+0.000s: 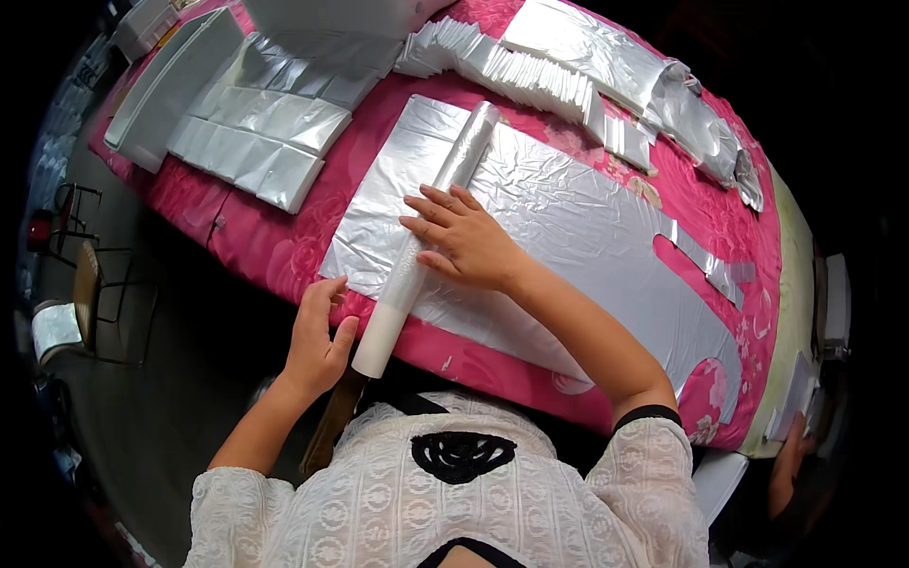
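A long pale roll (pixel 402 289) with a silvery film around it lies slantwise across a wide silver plastic sheet (pixel 587 246). Its near end sticks out past the table's front edge. My right hand (pixel 464 237) rests on the roll's middle, palm down, fingers spread and stretched out. Beside the near end of the roll is my left hand (pixel 322 336), its thumb apart from the lightly bent fingers, with nothing seen in it. Those fingertips are close to the sheet's near left corner; whether they touch it I cannot tell.
A pink flowered cloth (pixel 275 237) covers the table. Folded silver packets (pixel 256 142) lie at the left by a white bin (pixel 175 90). A row of stacked packets (pixel 521 76) and crumpled silver film (pixel 691 114) lie at the back. Another person's hand (pixel 795 435) shows far right.
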`<state>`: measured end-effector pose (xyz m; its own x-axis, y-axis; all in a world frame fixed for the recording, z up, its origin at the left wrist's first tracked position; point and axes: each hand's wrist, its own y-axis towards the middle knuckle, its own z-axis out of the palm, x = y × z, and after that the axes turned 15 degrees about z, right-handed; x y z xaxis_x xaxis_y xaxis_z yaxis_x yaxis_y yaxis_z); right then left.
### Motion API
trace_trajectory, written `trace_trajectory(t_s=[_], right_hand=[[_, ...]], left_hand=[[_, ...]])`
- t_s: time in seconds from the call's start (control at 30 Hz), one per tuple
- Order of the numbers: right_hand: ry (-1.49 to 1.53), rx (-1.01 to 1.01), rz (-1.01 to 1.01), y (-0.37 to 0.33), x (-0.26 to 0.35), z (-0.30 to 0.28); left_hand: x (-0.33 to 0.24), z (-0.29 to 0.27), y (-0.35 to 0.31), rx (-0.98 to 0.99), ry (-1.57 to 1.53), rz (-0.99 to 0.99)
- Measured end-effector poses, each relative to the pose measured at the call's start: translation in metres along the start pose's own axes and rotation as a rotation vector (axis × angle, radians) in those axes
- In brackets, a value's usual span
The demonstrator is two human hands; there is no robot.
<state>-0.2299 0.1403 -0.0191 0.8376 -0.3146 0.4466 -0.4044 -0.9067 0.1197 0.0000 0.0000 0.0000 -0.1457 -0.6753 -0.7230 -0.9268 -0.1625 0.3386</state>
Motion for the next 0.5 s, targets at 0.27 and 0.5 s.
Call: trace_trajectory(t_s=[0.27, 0.5], right_hand=[[0.132, -0.351, 0.327, 0.070, 0.069, 0.060], [1.422, -0.512, 0.637, 0.051, 0.063, 0.043]], left_hand=[[-0.003, 0.008, -0.001, -0.029, 0.210, -0.264], [-0.013, 0.007, -0.006, -0.074, -0.940, -0.588]])
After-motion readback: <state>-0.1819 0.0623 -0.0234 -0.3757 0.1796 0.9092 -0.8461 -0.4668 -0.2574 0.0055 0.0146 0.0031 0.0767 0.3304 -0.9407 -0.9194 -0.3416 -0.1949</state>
